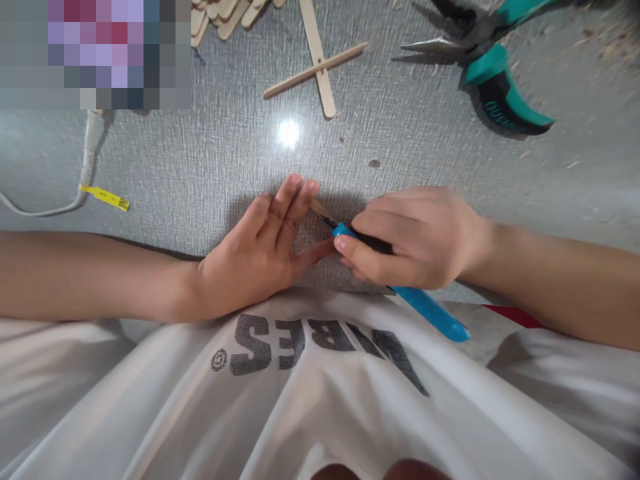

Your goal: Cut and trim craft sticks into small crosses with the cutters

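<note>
My left hand (260, 247) rests palm down near the table's front edge, its fingers extended and thumb reaching right. A short piece of a wooden craft stick (317, 208) shows at its index fingertip, steadied by that hand; the rest is hidden. My right hand (415, 233) is closed around a blue-handled tool (430, 313) with a dark tip. That tip meets the stick, close to my left thumb. Fingers cover most of the tool, so I cannot tell its exact kind.
Two crossed craft sticks (320, 65) lie ahead, with a pile of craft sticks (233, 15) behind. Teal-and-black needle-nose pliers (493, 67) are at the far right. A white cable (87, 157) with a yellow tag (106, 197) runs at left. Debris dots the grey table (215, 147).
</note>
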### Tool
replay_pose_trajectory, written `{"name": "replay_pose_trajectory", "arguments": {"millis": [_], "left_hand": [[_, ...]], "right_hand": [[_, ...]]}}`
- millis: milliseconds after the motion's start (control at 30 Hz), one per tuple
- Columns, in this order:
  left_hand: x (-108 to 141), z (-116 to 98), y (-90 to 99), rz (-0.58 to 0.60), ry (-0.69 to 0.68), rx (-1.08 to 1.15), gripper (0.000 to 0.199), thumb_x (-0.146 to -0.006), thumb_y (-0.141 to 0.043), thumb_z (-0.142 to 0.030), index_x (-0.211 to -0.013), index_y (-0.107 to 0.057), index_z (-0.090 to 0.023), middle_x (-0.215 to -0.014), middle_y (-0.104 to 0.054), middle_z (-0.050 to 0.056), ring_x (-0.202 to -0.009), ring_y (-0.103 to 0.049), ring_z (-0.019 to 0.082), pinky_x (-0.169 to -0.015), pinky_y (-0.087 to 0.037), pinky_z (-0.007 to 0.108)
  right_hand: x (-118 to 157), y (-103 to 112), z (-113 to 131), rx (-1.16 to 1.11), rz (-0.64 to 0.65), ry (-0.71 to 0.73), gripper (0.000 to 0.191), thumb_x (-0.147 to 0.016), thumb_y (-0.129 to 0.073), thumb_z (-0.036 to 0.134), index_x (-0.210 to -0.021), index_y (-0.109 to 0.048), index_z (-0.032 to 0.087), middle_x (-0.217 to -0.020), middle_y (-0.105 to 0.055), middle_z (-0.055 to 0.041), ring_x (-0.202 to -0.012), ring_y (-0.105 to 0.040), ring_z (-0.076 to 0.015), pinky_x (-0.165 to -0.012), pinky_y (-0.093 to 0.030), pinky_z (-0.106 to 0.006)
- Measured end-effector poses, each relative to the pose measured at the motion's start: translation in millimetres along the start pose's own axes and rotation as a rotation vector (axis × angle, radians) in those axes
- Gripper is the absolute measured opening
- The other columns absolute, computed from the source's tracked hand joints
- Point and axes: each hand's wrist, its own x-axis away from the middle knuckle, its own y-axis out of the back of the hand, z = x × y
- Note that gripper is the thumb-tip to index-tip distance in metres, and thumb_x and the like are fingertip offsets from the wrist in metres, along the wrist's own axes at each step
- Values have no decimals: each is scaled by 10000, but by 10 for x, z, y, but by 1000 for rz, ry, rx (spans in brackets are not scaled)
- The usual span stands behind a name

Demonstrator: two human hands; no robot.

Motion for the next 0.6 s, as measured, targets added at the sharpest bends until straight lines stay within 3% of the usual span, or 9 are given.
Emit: {"name": "replay_pose_trajectory", "arguments": {"millis": [133, 233, 367, 467, 600], "left_hand": [[-4, 11, 21, 5, -5, 46, 796, -1195, -579, -326, -1886, -209, -187, -1664, -673, 272, -1563, -684, 405, -1234, -635, 515], [-18, 19, 24, 1, -22, 25, 749, -1204, -565, -348, -1870, -269, -174, -1624, -710, 261, -1528, -715, 392, -1212, -655, 500], [-64, 30, 44, -18, -52, -20, 705, -1211, -552, -331, -1842, -324, -115, -1545, -756, 279, -1460, -765, 383, -1167, -682, 476], [-81, 42, 80, 1, -53, 8, 752, -1205, -579, -341, -1846, -293, -71, -1544, -737, 315, -1467, -753, 405, -1174, -678, 486], [-72, 64, 131, 113, -30, 186, 835, -1194, -601, -322, -1893, -176, -159, -1701, -596, 301, -1586, -637, 421, -1264, -626, 553]], "right_hand": [[-9, 19, 7, 80, 19, 100, 430, -1121, -464, 263, -733, -647, 248, -643, -562, -6, -608, -430, -178, -580, -316, -372], [-16, 45, -24, 143, -73, 118, 459, -1129, -411, 221, -737, -647, 243, -629, -527, -4, -603, -430, -179, -577, -314, -377], [-24, 30, -72, 126, -110, 335, 334, -1100, -515, 143, -826, -682, 233, -660, -531, 26, -608, -451, -152, -565, -343, -335], [-25, -2, -99, 140, -195, 261, 347, -1141, -493, 190, -843, -666, 235, -651, -497, 37, -590, -442, -142, -548, -339, -327], [-33, 44, -136, 47, -105, 259, 331, -1153, -518, 247, -863, -676, 238, -673, -538, 29, -605, -488, -136, -543, -393, -318]]}}
